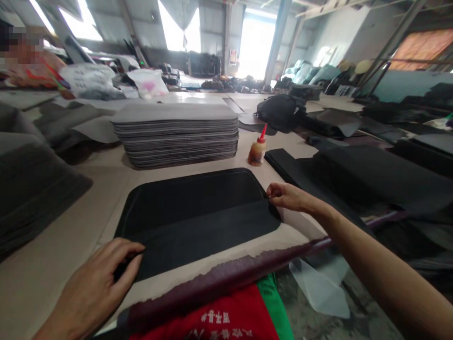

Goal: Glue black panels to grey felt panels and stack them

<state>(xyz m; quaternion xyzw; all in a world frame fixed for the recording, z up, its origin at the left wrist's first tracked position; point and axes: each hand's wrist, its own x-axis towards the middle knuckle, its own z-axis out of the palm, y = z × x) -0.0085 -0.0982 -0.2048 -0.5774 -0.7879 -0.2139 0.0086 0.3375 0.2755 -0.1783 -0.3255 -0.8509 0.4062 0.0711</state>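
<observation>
The table (87,208) bears a bottle (256,152), brown inside; left fingers (131,246) and right fingers (276,189) pinch a panel (198,203).

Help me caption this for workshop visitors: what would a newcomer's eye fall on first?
The black panel with rounded corners likely stands out first, lying on the pale table between the left hand and right hand. Just beyond it is a thick stack of grey sheets, with a red-tipped bottle to its right. Bright red cloth below the table's near edge also catches the eye.
</observation>
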